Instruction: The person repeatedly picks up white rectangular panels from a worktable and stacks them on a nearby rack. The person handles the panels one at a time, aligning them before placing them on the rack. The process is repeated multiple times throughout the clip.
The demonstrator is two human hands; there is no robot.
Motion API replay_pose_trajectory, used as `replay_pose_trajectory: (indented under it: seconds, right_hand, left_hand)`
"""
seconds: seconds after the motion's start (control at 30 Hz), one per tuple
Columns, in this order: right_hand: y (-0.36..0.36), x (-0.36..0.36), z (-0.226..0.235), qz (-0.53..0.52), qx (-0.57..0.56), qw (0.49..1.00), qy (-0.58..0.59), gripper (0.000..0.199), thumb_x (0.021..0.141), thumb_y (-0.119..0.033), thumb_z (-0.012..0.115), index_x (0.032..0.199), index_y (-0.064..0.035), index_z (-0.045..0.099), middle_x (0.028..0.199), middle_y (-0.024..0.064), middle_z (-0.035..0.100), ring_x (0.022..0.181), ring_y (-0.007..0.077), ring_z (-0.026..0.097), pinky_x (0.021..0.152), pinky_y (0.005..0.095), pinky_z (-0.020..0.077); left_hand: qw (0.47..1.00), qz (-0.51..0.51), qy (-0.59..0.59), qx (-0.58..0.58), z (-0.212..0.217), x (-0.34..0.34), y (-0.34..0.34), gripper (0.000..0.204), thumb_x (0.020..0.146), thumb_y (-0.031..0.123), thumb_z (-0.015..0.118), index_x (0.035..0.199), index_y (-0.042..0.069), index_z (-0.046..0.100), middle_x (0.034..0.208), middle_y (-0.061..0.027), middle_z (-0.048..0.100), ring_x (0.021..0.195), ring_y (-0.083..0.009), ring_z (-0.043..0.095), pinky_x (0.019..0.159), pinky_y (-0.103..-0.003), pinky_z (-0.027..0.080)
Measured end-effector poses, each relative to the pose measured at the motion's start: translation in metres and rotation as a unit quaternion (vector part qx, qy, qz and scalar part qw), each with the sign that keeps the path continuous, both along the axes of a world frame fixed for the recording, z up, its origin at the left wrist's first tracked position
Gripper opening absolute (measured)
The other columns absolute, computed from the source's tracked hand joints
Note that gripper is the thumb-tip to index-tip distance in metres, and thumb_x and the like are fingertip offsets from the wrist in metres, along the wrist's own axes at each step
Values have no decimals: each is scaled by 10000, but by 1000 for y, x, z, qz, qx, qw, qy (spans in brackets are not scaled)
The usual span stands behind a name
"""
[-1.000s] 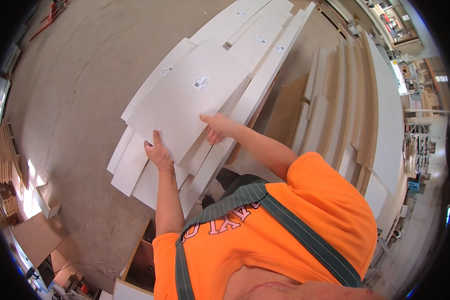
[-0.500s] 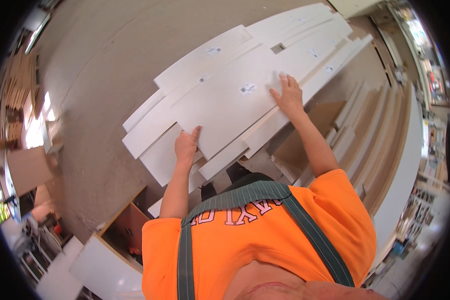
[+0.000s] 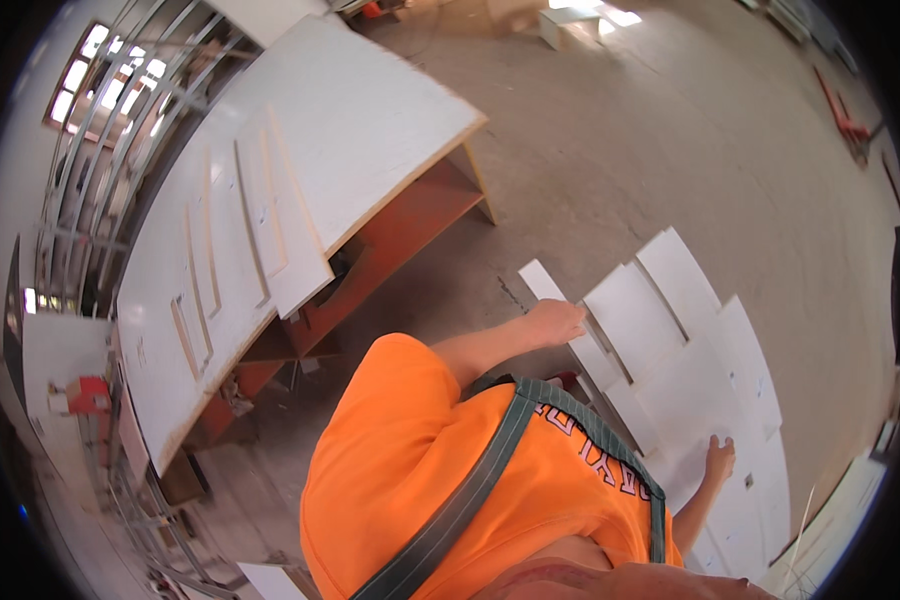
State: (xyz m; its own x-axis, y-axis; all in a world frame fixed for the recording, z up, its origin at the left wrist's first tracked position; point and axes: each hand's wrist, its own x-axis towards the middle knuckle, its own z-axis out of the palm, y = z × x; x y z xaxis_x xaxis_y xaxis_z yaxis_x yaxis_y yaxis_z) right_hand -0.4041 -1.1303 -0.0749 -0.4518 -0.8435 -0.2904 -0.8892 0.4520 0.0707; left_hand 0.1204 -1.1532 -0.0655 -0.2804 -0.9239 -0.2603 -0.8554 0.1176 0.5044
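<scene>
Several white panels (image 3: 680,390) lie under the loosely spread right grip (image 3: 720,458); the left grip (image 3: 558,322) curls at a narrow strip (image 3: 540,281), whether holding it I cannot tell.

The left hand (image 3: 555,323) and right hand (image 3: 719,460) apparently touch stacked white panels (image 3: 682,392).

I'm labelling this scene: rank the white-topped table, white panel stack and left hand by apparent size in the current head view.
1. White-topped table
2. White panel stack
3. Left hand, by far the smallest
</scene>
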Motion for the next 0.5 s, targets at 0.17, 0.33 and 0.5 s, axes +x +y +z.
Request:
replay_pose_trajectory:
  seconds: [0.17,0.33,0.5]
  right_hand:
    - [-100,201,37,236,-103,938,-232,501,882,-356,619,1241,-8,596,1074,238,674,1006,368,649,879,424,499]
    - [-86,529,89,442,-77,821,-354,376,909,-262,602,1195,-20,625,1056,182,687,959,272,662,834,373,507]
    - [28,863,146,529,89,679,-502,745,863,-541,618,1321,35,508,1105,264,644,1064,320,628,921,384,478]
  left_hand:
    - [988,131,66,-53,41,111,93,277,905,322,582,895,45,591,815,-149,650,787,-372,637,688,-480,498]
    - [902,327,77,-272,82,229,199,212,889,262,623,818,63,637,799,-117,644,745,-328,637,640,-406,507]
    - [822,454,99,-328,110,310,286,95,838,95,718,810,33,652,691,-102,628,559,-204,616,537,-281,485]
